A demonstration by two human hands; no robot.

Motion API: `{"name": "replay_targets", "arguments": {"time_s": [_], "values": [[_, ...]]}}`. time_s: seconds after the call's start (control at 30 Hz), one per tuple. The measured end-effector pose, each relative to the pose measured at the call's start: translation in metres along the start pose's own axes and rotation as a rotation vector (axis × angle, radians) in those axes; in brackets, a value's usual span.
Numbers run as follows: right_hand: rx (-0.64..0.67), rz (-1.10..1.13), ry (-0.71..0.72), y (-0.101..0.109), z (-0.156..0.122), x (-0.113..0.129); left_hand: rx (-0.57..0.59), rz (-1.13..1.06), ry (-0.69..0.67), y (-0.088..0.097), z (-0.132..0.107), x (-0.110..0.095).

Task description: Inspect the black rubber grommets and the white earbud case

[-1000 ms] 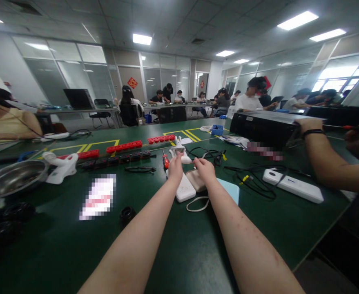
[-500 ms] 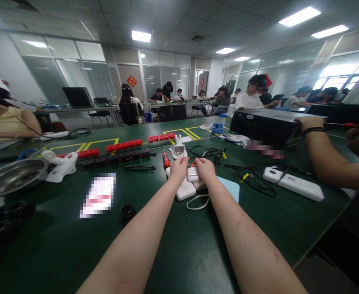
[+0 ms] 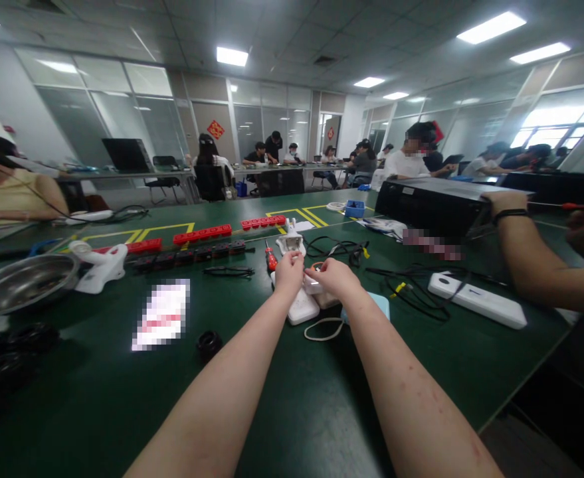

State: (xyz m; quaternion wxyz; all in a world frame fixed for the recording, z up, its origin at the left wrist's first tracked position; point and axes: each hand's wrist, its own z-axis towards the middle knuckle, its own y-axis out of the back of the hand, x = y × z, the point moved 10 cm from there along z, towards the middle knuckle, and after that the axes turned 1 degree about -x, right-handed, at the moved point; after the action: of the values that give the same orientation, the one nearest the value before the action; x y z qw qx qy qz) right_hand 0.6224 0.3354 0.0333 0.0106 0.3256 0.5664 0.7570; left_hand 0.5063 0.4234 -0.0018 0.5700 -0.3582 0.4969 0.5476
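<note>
In the head view, my left hand [image 3: 290, 273] has its fingers pinched together above the white devices; anything between them is too small to make out. Beside it, my right hand [image 3: 337, 277] is closed, fingertips at the upper edge of a small white case [image 3: 312, 287] and partly covering it. A bit of orange shows by those fingertips. Beneath lies a longer white device [image 3: 302, 309]. Just beyond my left hand is a white clip-shaped holder [image 3: 292, 243], with a red screwdriver [image 3: 270, 259] to its left. A light blue box [image 3: 380, 307] with a white strap [image 3: 316, 337] lies by my right wrist.
Black cables [image 3: 421, 292] and a white power strip [image 3: 478, 302] lie to the right. A co-worker's arm [image 3: 531, 265] rests by a black computer case [image 3: 428, 206]. Red strips [image 3: 202, 234], a metal bowl [image 3: 27, 302] and black rings [image 3: 7, 368] are on the left.
My right hand has turned further over the small white case, hiding more of it. My left fingers have drawn slightly away from it. The other objects stay in place.
</note>
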Motion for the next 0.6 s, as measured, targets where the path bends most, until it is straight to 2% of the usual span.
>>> {"name": "replay_targets", "arguments": {"time_s": [0.2,0.5,0.6], "values": [[0.078,-0.062,0.021,-0.012,-0.005,0.005,0.055,0.019,-0.016,-0.006,0.002,0.002],[0.126,-0.047,-0.078,-0.022,0.014,-0.023,0.125,0.027,-0.035,-0.015,0.000,-0.001],[0.097,0.017,-0.098,-0.020,0.018,-0.028,0.123,0.025,-0.032,-0.015,-0.002,-0.005]]}}
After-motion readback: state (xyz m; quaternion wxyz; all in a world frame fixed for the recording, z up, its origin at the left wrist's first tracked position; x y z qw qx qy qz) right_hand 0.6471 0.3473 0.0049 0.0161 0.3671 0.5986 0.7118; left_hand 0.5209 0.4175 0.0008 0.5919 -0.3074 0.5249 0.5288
